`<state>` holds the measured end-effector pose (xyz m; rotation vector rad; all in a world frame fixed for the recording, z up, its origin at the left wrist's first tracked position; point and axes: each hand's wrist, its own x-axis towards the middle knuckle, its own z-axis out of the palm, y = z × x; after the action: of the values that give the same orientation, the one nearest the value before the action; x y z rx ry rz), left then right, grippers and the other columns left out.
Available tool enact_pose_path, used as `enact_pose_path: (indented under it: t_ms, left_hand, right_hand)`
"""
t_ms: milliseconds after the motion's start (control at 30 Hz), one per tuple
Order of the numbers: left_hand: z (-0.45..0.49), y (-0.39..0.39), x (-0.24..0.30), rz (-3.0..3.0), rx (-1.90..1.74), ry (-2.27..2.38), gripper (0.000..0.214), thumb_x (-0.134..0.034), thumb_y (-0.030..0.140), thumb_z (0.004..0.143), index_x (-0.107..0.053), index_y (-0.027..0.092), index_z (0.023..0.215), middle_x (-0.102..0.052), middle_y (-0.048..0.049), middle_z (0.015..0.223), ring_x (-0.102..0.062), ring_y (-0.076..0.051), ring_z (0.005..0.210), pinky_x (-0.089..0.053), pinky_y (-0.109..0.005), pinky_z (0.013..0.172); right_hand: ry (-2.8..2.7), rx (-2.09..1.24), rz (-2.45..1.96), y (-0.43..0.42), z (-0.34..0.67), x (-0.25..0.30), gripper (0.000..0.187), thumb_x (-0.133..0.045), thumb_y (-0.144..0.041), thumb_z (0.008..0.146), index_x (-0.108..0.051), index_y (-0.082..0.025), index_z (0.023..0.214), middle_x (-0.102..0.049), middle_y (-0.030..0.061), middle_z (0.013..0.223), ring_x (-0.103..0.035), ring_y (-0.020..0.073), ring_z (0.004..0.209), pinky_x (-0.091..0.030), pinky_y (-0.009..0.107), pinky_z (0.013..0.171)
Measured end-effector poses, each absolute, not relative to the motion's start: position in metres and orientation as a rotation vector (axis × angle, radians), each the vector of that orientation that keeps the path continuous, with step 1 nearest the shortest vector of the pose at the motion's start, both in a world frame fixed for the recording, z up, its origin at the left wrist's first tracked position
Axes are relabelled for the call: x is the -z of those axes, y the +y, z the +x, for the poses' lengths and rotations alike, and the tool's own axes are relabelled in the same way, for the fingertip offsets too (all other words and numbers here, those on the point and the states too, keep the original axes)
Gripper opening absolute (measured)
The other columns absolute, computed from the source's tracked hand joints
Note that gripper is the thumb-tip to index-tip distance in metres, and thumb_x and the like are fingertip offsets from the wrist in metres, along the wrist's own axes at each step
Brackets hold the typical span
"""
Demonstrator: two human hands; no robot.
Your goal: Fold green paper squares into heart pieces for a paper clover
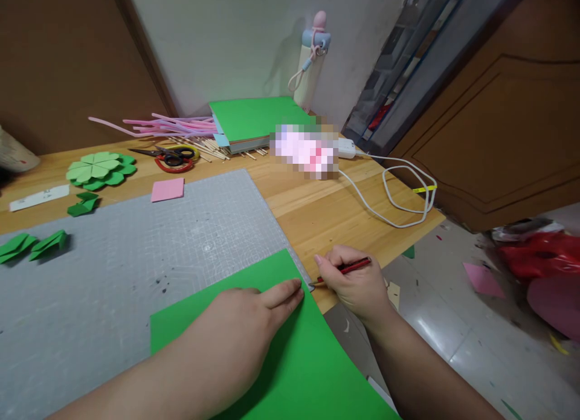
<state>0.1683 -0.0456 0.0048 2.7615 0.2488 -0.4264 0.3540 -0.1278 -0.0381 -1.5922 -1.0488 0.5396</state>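
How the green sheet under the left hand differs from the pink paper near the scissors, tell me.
The green sheet is far larger than the pink paper. The left hand rests on the sheet; neither hand touches the pink paper. Both lie partly on the grey mat.

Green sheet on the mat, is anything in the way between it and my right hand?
Nothing visible: your right hand holds the pencil with its tip close beside the edge of the green sheet. Your left hand rests on the sheet, just inside that edge.
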Motion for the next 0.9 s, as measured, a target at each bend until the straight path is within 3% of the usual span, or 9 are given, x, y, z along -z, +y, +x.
enact_pose_path:
  t_ms: [333, 900]
  left_hand:
    - [0.1686, -0.0458, -0.0051, 2.778, 0.408, 0.244, 0.072, -0.034, 0.003, 0.077, -0.027, 0.027, 0.145, -0.034, 0.0017, 0.15, -0.066, -0.018, 0.089, -0.051, -0.031, 0.076]
    - [0.1696, -0.0453, -0.0067, 2.775, 0.422, 0.25, 0.071, -0.034, 0.004, 0.077, -0.029, 0.027, 0.144, -0.035, 0.0013, 0.15, -0.067, -0.018, 0.084, -0.051, -0.03, 0.074]
  right_hand:
    - [-1.07, -0.598, -1.584, -0.1282, 0.3518, 0.0404, 0.041, -0.059, -0.025, 0.08, -0.037, -0.019, 0.046, -0.037, -0.006, 0.045, -0.035, 0.0083, 0.045, -0.031, 0.023, 0.047]
    - [-1.096, -0.598, -1.55, -0.1283, 0.3502, 0.0408, 0.043, -0.057, -0.022, 0.079, -0.028, -0.021, 0.048, -0.029, -0.0069, 0.047, -0.028, 0.0075, 0.045, -0.025, 0.024, 0.046]
